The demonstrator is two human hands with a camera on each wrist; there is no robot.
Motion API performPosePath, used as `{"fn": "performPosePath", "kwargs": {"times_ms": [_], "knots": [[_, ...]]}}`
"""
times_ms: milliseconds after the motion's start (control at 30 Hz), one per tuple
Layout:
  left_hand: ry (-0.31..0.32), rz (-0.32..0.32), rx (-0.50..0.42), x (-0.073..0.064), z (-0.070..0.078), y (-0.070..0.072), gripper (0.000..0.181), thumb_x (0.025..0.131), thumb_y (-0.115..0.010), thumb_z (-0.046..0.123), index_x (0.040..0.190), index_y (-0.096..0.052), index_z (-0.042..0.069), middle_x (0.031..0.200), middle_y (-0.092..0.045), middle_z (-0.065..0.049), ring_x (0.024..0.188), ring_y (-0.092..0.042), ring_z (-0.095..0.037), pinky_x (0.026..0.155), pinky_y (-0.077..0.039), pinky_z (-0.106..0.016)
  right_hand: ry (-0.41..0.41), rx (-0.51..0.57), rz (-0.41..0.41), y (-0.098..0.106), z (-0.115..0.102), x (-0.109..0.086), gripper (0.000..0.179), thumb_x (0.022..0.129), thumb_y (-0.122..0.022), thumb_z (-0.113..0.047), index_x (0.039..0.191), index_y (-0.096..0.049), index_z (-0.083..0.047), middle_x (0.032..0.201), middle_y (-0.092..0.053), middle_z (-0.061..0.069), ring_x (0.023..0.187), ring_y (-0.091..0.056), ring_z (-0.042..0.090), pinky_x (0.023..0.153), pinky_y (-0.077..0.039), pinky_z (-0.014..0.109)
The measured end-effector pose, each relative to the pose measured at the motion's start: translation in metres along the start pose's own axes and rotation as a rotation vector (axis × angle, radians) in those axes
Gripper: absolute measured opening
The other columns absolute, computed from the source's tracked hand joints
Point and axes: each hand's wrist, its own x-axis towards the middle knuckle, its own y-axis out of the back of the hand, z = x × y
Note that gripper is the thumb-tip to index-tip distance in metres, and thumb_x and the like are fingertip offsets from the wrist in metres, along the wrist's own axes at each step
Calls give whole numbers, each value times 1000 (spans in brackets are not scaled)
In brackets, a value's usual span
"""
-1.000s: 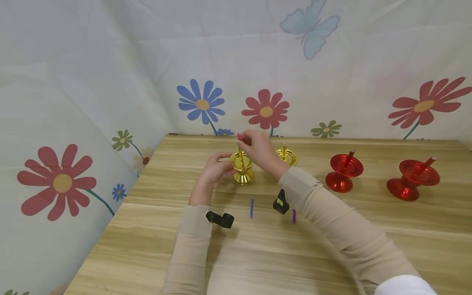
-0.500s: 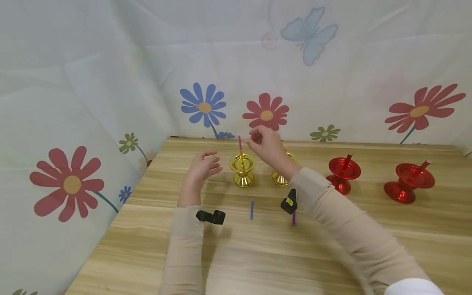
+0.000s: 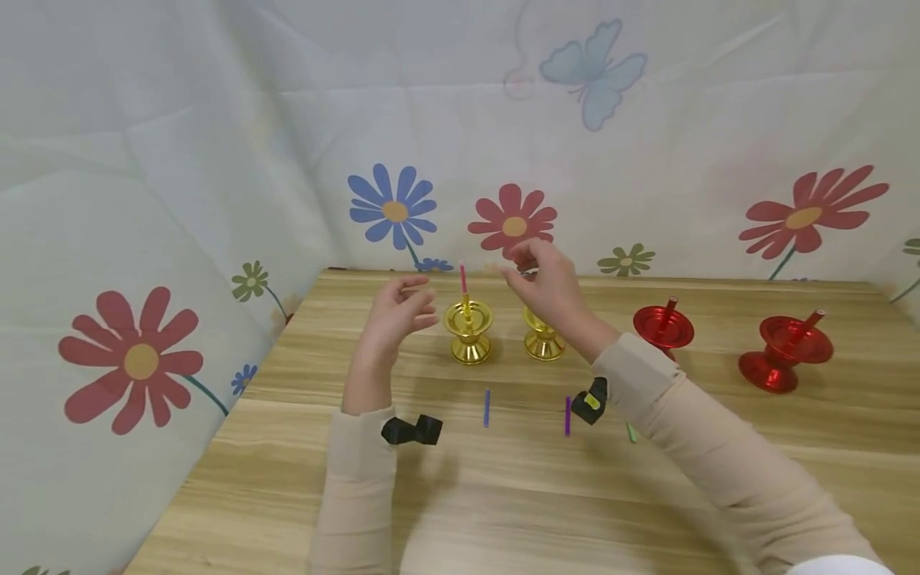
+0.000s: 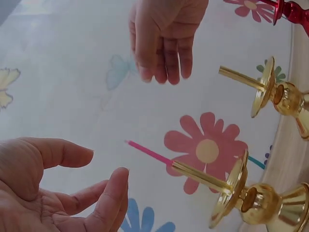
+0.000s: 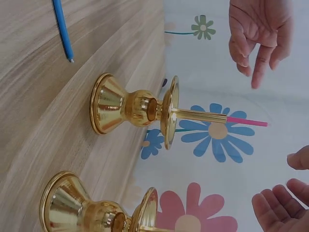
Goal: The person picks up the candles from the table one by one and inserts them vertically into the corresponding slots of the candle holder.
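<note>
A pink candle (image 3: pixel 463 279) stands upright in the tube of the left gold candle holder (image 3: pixel 470 349); both wrist views show it seated there. My left hand (image 3: pixel 394 319) hovers just left of that holder, fingers loosely bent and holding nothing. On the other side my right hand (image 3: pixel 549 283) is raised in front of the second gold candle holder (image 3: pixel 544 345), hiding its upper part. In the left wrist view the right hand (image 4: pixel 169 41) has its fingers relaxed with nothing in them. Nearer to me lie a blue candle (image 3: pixel 486 408) and a purple candle (image 3: pixel 568 416).
Two red candle holders (image 3: pixel 664 327) (image 3: pixel 783 351) stand at the right. A green candle (image 3: pixel 631 432) lies partly behind the right sleeve. The wooden table (image 3: pixel 503 495) meets a flower-printed cloth (image 3: pixel 446 96) at the back. Black wrist cameras (image 3: pixel 413 430) are strapped to both sleeves.
Both hands have come away from the left gold holder: the left hand let go and moved left, the right released the pink candle and moved right. The candle stays upright in the holder.
</note>
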Motion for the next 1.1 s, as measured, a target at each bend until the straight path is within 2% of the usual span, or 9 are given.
{"fn": "performPosePath", "kwargs": {"times_ms": [233,400,467,567,700,900,1100], "knots": [[-111,-61,52,-19,15,-19,39,96,-52,11,132,-46,-2,111,-51,-17,102,-56,-33,85,-56,-36,-36,-32,-32,17,-2,-12,25,88,-65,-9,106,-57,6,101,-60,20,93,-61,30,83,-55,40],[-121,-119,51,-25,16,-37,36,95,-54,9,128,-49,-2,105,-51,-14,93,-58,-25,77,-58,-30,-73,-32,-71,27,1,-22,25,89,-63,-8,107,-56,7,104,-60,21,96,-60,32,86,-54,42],[-114,-138,57,-24,14,-46,35,95,-54,9,127,-50,-2,105,-51,-14,93,-59,-27,75,-57,-29,-88,-37,-81,32,4,-28,25,89,-63,-8,109,-56,8,104,-60,22,96,-59,32,87,-53,43],[-100,-159,68,-22,9,-57,35,95,-55,10,128,-50,-1,107,-52,-15,97,-59,-31,81,-57,-35,-110,-71,-106,39,8,-34,26,90,-62,-9,110,-56,7,104,-61,21,96,-60,32,88,-53,43],[-86,-172,91,-16,4,-64,35,95,-54,12,128,-50,1,114,-52,-18,103,-58,-32,89,-54,-43,-137,-97,-132,47,10,-40,29,90,-62,-11,112,-56,6,104,-62,20,96,-61,31,88,-53,43],[-77,-165,90,-4,-3,-72,34,95,-54,13,126,-50,-1,116,-53,-19,109,-56,-36,88,-55,-38,-162,-122,-130,57,17,-50,29,91,-61,-12,115,-56,4,102,-62,17,96,-60,30,88,-52,43],[-76,-150,83,4,-6,-84,33,95,-55,12,124,-51,-2,112,-53,-18,105,-55,-33,85,-56,-35,-178,-160,-126,66,25,-59,29,90,-62,-13,113,-57,4,98,-62,17,92,-60,29,84,-53,42]]}}
